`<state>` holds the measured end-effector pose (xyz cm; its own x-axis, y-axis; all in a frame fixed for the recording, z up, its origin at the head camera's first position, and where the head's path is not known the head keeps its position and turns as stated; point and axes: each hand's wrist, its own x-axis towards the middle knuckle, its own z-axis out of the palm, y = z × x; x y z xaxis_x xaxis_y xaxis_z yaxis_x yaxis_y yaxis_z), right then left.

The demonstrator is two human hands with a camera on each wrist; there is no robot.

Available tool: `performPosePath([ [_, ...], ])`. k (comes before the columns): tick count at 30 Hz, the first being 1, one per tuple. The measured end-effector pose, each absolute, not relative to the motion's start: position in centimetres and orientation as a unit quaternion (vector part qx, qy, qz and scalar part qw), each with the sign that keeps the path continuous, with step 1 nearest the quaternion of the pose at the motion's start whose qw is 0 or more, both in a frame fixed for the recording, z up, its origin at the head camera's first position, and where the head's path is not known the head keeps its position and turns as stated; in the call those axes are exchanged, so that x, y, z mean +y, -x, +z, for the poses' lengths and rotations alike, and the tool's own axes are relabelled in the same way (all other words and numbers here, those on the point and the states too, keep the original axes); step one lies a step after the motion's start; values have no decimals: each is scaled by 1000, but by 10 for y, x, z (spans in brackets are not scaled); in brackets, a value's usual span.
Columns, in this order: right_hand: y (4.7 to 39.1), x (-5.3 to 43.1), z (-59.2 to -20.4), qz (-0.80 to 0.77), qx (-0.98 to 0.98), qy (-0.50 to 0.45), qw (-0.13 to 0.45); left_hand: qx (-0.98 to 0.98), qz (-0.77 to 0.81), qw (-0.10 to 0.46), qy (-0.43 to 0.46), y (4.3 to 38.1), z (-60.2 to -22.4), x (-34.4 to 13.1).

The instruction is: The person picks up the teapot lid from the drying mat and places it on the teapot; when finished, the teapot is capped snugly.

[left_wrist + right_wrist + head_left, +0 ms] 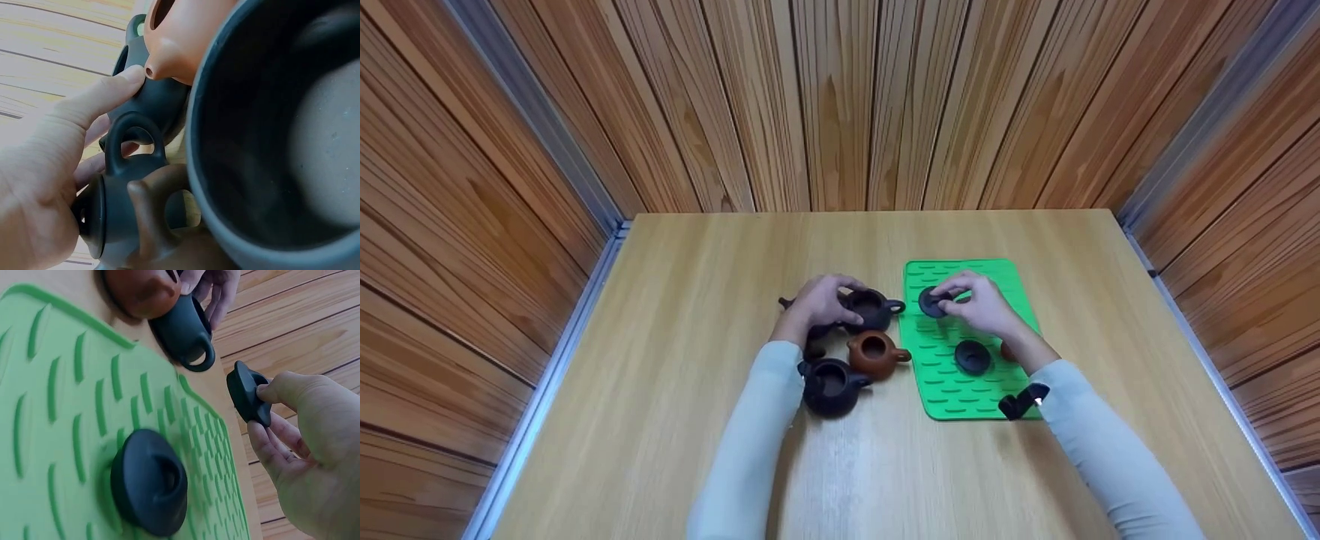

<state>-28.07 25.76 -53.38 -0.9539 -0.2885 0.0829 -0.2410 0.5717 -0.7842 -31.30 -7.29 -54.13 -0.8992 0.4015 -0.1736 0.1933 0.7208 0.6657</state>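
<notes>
My left hand (821, 301) grips an open dark teapot (160, 104), its thumb at the rim and its fingers round the spout side. Pinched between thumb and fingers of my right hand (315, 439) is a black teapot lid (246, 395), raised above the far part of the green mat (952, 405). A second black lid (149, 481) lies on the mat, knob up. Beside the gripped pot stand an open reddish-brown teapot (879, 366) and a nearer open dark teapot (826, 405). Under my left wrist, a lidded dark teapot (121, 202) is mostly hidden in the head view.
A reddish lid (1008, 352) on the mat is partly covered by my right forearm. A brown handle (151, 225) shows among the pots in the left wrist view. A small black device (1024, 403) sits at my right cuff. Wood-plank walls (840, 112) enclose the table (660, 450).
</notes>
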Motion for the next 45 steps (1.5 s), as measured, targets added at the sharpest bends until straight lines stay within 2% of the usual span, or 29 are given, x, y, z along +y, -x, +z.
performPosePath([
  [14,292,218,-526,-452,875,170,24,917,330,147,-171,314,-543,-73],
  [29,297,187,-522,-461,865,194,36,913,340,161,-160,315,-543,-72],
  [45,303,166,-535,-470,862,185,50,912,345,173,-141,316,-543,-71],
])
